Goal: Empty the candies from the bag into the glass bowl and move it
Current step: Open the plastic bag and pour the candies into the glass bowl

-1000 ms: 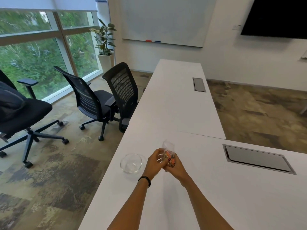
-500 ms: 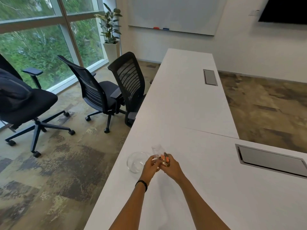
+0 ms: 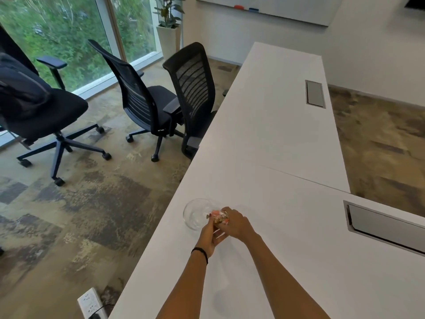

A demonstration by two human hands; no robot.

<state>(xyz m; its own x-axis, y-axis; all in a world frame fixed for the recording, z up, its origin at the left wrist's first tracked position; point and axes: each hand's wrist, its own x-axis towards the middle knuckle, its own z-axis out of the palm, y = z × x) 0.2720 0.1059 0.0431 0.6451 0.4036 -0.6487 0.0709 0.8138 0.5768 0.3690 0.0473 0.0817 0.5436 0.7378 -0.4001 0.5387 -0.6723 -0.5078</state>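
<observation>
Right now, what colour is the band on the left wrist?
Black: a thin band around the wrist just below the left hand, clearest in the head view.

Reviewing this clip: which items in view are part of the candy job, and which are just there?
In the job:
candy bag, held by left hand and right hand
glass bowl, on the white table

Just there:
three office chairs
potted plant
floor power strip

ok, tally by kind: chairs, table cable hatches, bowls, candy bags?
Office chairs: 3
Cable hatches: 2
Glass bowl: 1
Candy bag: 1
Total: 7
</observation>
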